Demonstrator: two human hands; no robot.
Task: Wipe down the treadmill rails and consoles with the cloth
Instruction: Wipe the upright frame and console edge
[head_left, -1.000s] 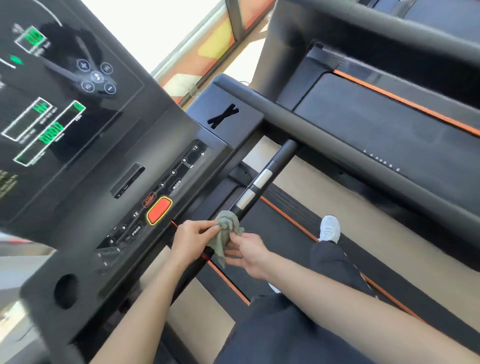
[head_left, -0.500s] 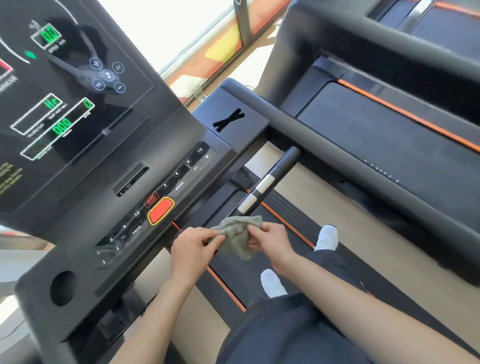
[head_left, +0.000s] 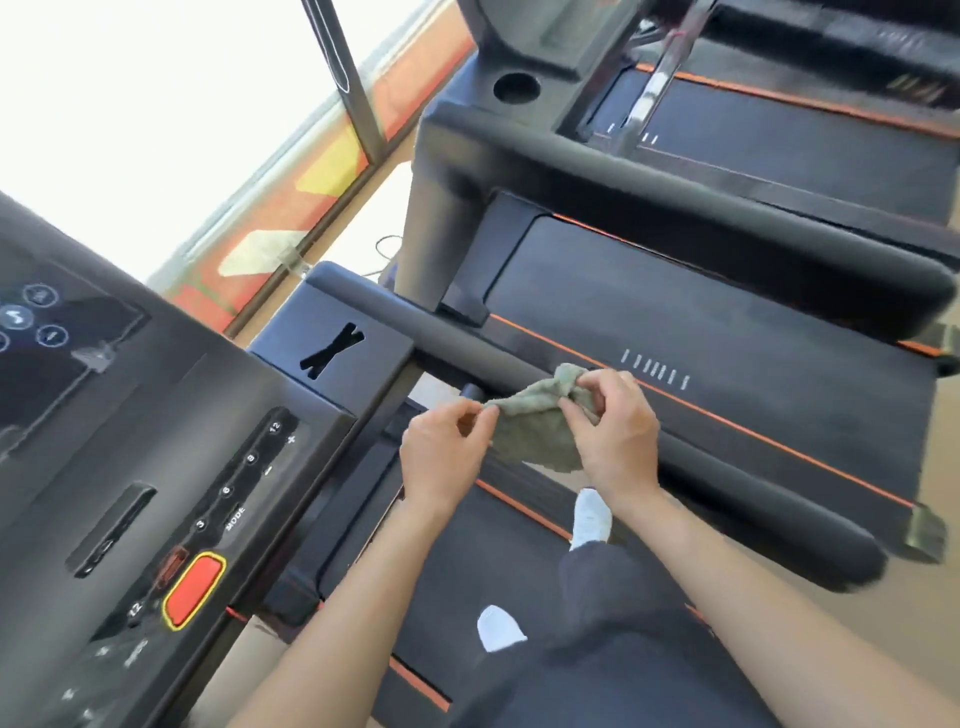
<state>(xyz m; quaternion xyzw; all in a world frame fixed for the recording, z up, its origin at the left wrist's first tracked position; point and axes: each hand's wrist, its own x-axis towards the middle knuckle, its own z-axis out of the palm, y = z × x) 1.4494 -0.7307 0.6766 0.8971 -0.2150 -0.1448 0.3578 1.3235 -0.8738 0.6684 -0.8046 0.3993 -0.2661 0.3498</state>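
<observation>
My cloth (head_left: 535, 428) looks like soft, nubby terry. The rail (head_left: 737, 488) behind it is matt black, faintly foamy. At lower left the console (head_left: 130, 441) is smooth satin plastic, its red button (head_left: 195, 590) glossy. The belt (head_left: 727, 322) looks matt and grainy.

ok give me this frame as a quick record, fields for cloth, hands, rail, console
cloth: green, spread between two hands
left hand: pinches its left edge
right hand: grips its bunched right end
rail: black, padded, behind the cloth, contact unclear
console: at left, red button, untouched
</observation>
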